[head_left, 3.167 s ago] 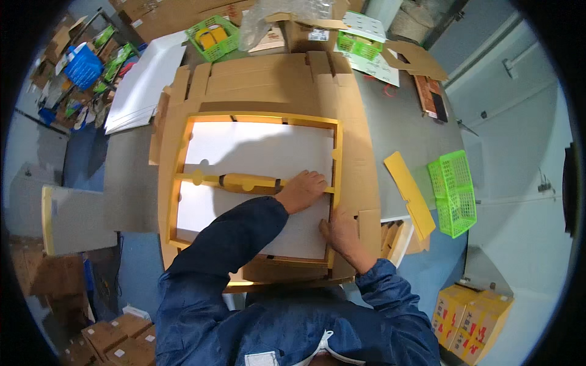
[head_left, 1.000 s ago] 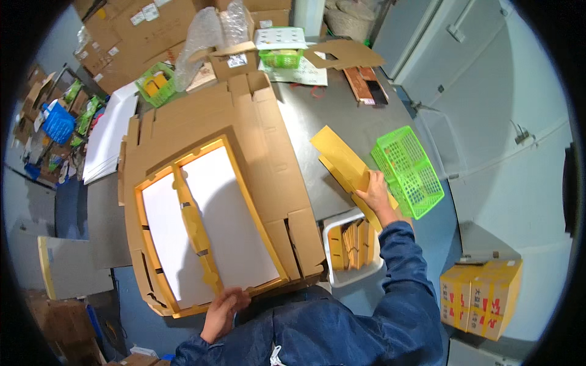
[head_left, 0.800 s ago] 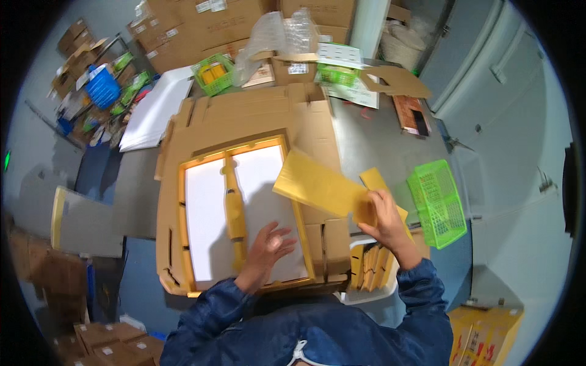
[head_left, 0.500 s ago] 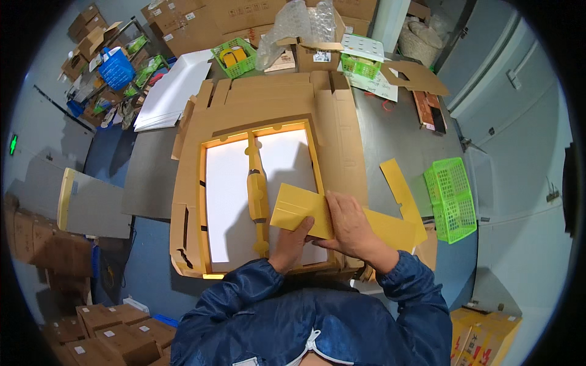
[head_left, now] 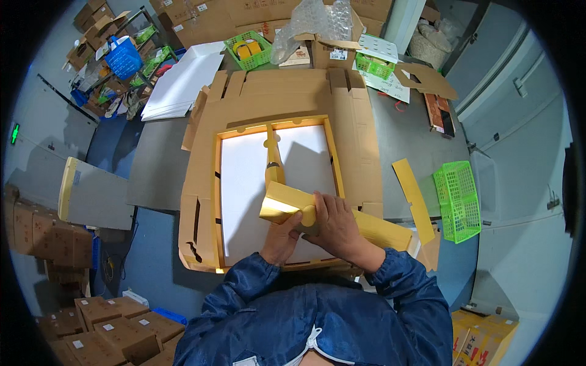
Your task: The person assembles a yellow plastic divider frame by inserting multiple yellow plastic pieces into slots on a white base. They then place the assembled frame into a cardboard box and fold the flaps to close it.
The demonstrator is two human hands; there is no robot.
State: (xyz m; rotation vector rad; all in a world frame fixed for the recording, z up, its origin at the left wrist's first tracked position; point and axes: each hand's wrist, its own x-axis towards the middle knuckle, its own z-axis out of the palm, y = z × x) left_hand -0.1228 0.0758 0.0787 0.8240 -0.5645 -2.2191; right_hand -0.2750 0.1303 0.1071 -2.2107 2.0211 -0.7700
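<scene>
Both my hands grip a long yellow cardboard strip [head_left: 384,232], holding it over the front of a shallow yellow-edged box [head_left: 217,183]. My left hand [head_left: 281,240] pinches the strip's left part from below, with the thumb on its face. Fingers of my right hand [head_left: 342,230] wrap over its middle. Its left end is bent along creases and catches the light, and a rounded tab shows between my hands. Inside the box a yellow cardboard divider [head_left: 273,155] runs down the middle over a white base [head_left: 244,183]; the strip hides the divider's near part.
Beneath the box lies flattened brown cardboard [head_left: 359,134] on a grey table [head_left: 152,158]. Another yellow strip [head_left: 413,198] and a green basket [head_left: 458,201] are at the right. White sheets [head_left: 177,85], a green basket with tape [head_left: 249,51] and bubble wrap [head_left: 311,27] sit behind.
The strip's left end has gone from nearly flat to folded along its creases, and a rounded tab now shows. My left hand has turned, its thumb pressing near the fold. The whole view has shifted slightly.
</scene>
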